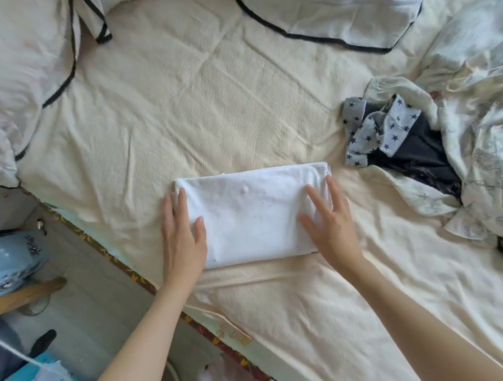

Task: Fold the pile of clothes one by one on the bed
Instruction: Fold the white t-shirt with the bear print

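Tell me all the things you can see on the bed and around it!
Folded garment: one, white, middle of the bed.
Bed sheet: one, cream, covering the bed.
Pillows: two, white with black piping, at the far end.
Star-print clothes: one dark bundle with grey star-print parts, right of the folded garment.
Pale clothes pile: one, whitish, right edge.
Left hand: flat on the garment's left end.
Right hand: flat on its right end.

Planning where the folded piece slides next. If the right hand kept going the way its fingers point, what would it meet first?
The right hand would cross the folded white garment, then reach bare bedsheet; the way looks free there.
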